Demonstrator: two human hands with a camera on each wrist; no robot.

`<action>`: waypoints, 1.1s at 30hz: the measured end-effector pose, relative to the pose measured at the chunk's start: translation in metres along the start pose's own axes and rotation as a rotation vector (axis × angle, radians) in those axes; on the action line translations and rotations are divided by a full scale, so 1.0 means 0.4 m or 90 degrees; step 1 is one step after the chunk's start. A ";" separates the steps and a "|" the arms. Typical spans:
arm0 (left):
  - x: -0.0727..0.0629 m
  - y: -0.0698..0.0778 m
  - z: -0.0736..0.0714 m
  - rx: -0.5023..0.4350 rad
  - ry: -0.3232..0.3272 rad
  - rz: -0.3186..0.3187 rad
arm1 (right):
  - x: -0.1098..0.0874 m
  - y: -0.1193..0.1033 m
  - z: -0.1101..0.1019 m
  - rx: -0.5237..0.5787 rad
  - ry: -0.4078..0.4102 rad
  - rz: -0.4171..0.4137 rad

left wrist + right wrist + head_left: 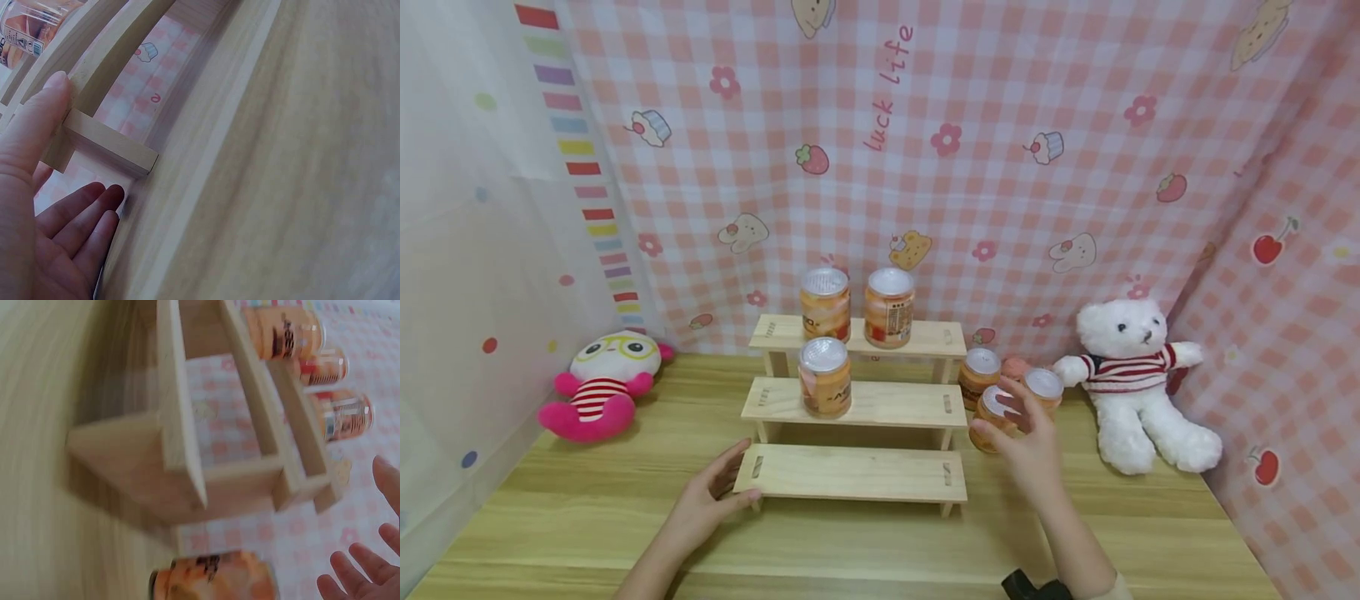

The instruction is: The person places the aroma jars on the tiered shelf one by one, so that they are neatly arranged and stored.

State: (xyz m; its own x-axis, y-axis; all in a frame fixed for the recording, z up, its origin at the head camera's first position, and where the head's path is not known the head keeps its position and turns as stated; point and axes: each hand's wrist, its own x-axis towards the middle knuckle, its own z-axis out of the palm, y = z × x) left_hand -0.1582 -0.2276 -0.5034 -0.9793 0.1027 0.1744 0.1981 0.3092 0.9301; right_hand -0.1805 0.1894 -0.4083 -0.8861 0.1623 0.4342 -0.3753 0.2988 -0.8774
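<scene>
A three-step wooden display rack [865, 473] stands in the middle of the table. My left hand [706, 498] holds the left end of its lowest step, thumb [44, 119] on the front edge and the other fingers behind and beside the end. Two orange-labelled cans [825, 312] with silver lids stand on the top step, and another can [826, 387] on the middle step. Over a group of similar cans [981, 375] right of the rack hovers my right hand [1026, 446], fingers spread. The right wrist view shows nothing in its grasp; one can [219, 578] stands below it.
A white teddy bear [1131, 367] in a striped top sits at the right, close to the cans. At the left, a pink plush toy [602, 387] leans by the wall cloth. A checked curtain [970, 192] hangs behind the rack.
</scene>
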 end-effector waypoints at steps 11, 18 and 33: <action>-0.001 0.000 0.000 -0.001 0.001 -0.002 | 0.015 0.083 -0.068 -0.085 -0.024 0.054; 0.000 -0.001 0.000 0.001 0.001 -0.005 | 0.032 0.136 -0.080 -0.094 -0.040 0.057; 0.000 -0.002 0.000 0.004 0.000 -0.005 | 0.054 0.202 -0.057 -0.099 -0.056 0.101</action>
State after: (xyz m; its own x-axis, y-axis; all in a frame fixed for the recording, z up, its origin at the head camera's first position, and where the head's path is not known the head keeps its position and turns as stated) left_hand -0.1586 -0.2278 -0.5041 -0.9807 0.1001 0.1677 0.1911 0.3158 0.9294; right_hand -0.2238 0.2385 -0.4650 -0.9537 0.1380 0.2673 -0.1885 0.4183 -0.8885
